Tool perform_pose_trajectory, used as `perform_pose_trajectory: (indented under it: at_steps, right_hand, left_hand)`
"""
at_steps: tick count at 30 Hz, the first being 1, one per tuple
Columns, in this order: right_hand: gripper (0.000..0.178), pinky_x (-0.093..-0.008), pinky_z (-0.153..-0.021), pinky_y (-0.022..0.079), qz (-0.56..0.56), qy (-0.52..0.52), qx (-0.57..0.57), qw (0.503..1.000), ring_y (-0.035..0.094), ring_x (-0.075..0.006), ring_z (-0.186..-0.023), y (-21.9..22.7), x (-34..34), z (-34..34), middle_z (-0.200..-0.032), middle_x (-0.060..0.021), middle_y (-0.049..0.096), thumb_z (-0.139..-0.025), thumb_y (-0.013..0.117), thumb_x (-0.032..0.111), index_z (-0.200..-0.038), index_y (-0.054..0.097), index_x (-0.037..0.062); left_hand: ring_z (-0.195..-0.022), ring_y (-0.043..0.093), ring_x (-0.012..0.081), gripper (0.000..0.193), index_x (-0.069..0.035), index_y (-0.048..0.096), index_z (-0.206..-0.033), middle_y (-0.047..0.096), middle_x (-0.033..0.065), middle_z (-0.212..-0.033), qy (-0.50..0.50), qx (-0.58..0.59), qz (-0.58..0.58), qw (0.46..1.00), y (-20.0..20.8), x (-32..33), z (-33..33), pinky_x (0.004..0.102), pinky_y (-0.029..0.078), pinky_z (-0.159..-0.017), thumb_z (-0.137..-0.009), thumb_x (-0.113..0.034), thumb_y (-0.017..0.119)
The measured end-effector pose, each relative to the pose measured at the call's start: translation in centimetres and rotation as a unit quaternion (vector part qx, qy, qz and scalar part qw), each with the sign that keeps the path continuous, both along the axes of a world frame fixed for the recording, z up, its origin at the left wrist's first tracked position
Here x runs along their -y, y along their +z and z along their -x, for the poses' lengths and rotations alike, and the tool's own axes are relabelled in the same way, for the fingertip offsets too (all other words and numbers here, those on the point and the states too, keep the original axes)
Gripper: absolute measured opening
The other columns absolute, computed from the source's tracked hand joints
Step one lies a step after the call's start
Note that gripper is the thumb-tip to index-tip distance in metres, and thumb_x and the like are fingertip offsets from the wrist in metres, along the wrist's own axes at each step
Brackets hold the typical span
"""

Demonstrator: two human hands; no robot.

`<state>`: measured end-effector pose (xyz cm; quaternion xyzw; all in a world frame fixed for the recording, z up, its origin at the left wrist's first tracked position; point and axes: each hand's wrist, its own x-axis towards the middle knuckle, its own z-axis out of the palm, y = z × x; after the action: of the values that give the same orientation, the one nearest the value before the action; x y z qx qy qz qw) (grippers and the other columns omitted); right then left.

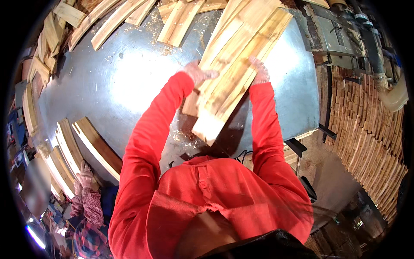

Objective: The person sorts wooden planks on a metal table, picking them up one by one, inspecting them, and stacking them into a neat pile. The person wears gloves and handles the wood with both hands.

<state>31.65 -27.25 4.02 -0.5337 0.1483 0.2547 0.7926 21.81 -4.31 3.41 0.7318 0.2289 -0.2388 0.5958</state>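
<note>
A stack of long, pale wooden boards (235, 71) lies slantwise in front of me over a shiny metal table (86, 86), its near end toward my body. My left hand (200, 74) grips the stack's left side, thumb laid across the wood. On the right edge, my right hand (260, 70) is closed around the boards, fingers over the top. Both hands seem to be in light, thin gloves. The upper board shows darker brown streaks and knots. How much of the stack rests on the metal cannot be made out.
More loose boards (179, 23) lie along the table's far side, among wood shavings. At left, a co-worker's gloved hands (85, 175) touch boards (69, 142). Stacked wood pieces (362, 129) stand at right, below a machine (334, 32) with a flexible hose (392, 97).
</note>
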Motion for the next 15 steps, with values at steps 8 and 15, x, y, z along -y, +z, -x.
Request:
perform_pose_trajectory:
  at_steps: [8, 15]
  right_hand:
    - [0.030, -0.0450, -0.088, 0.048, -0.406, 0.210, 0.046, 0.888, 0.063, -0.0274, -0.089, -3.5, -3.0, 7.0, -0.093, -0.0131, 0.068, -0.086, 0.061, 0.028, -0.097, 0.064, -0.0002]
    - [0.021, -0.0294, -0.079, 0.051, 0.053, 0.382, 0.225, 0.895, 0.063, -0.0185, -0.079, 7.2, -13.4, 10.8, -0.094, -0.0120, 0.068, -0.087, 0.061, 0.013, -0.102, 0.063, -0.0025]
  left_hand:
    - [-0.106, 0.058, 0.0192, 0.078, -0.002, 0.051, -0.128, 0.062, 0.0112, -0.116, 0.201, 0.105, 0.125, 0.966, 5.8, 1.6, 17.6, 0.0319, 0.049, -0.087, -0.069, -0.042, 0.082]
    - [-0.105, 0.056, 0.0239, 0.074, 0.001, 0.048, -0.127, 0.059, 0.0158, -0.116, 0.422, -0.017, -0.006, 0.907, 5.2, -0.4, 25.2, 0.0338, 0.045, -0.091, -0.076, -0.047, 0.072]
